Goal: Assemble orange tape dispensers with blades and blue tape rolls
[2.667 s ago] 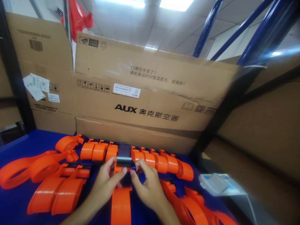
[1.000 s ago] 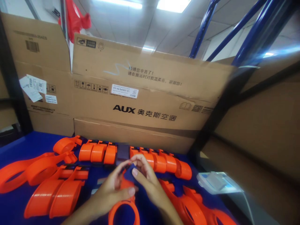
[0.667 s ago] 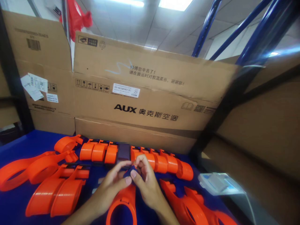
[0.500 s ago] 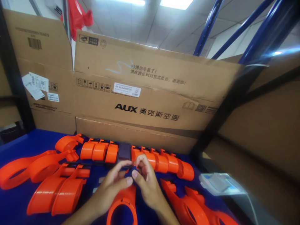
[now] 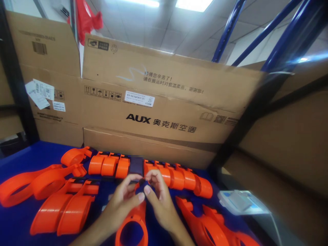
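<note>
Both hands meet low in the middle, over the blue table (image 5: 38, 157). The left hand (image 5: 121, 205) and the right hand (image 5: 160, 201) pinch the top end of an orange holder (image 5: 133, 223), fingers curled shut on it. Its ring end hangs down toward 6 o'clock, so the top end points up where the fingertips can work. A small dark piece (image 5: 142, 182) sits between the fingertips, but they hide most of it. A row (image 5: 176, 177) of orange holders lies at 12 o'clock, before the box (image 5: 164, 102). More holders (image 5: 61, 208) lie at 9 o'clock. The bottom edge cuts off the held holder.
</note>
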The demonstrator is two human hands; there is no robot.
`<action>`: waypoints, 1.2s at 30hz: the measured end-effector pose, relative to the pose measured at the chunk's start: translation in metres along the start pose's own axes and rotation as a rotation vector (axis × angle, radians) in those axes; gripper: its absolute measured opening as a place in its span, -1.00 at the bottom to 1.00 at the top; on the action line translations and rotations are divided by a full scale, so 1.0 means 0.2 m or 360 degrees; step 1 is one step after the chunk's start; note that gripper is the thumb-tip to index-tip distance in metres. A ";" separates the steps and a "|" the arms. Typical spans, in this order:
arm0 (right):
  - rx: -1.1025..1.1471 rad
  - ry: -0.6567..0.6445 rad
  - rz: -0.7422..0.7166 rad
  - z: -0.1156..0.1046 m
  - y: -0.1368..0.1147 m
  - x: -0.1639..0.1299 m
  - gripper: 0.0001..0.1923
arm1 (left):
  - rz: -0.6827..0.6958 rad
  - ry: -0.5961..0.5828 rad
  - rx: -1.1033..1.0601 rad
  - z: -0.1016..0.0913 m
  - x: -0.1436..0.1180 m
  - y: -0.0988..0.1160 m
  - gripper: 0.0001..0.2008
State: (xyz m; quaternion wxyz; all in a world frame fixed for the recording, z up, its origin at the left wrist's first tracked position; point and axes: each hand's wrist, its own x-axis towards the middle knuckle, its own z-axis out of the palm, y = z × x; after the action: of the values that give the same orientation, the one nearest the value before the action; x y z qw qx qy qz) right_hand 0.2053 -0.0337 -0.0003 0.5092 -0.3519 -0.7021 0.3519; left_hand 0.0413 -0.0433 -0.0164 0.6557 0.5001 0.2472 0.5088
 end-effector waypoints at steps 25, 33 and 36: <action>-0.0436 -0.0220 0.0047 0.04 0.02 0.02 -0.77 | -0.0047 0.0501 -0.0768 -0.10 0.05 0.12 -0.52; -0.0848 -0.0378 0.0013 0.20 0.12 -0.07 -0.94 | -0.0057 0.0541 -0.0821 -0.10 0.06 0.15 -0.54; -0.0813 -0.0345 0.0116 0.17 0.13 -0.06 -0.94 | -0.0075 0.0552 -0.0795 -0.07 0.06 0.14 -0.53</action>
State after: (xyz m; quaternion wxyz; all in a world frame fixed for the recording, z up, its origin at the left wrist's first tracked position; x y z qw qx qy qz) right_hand 0.1784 -0.0359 -0.0358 0.3130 -0.4543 -0.8053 0.2171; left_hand 0.0218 -0.0274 0.0058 0.7180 0.2233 0.2342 0.6162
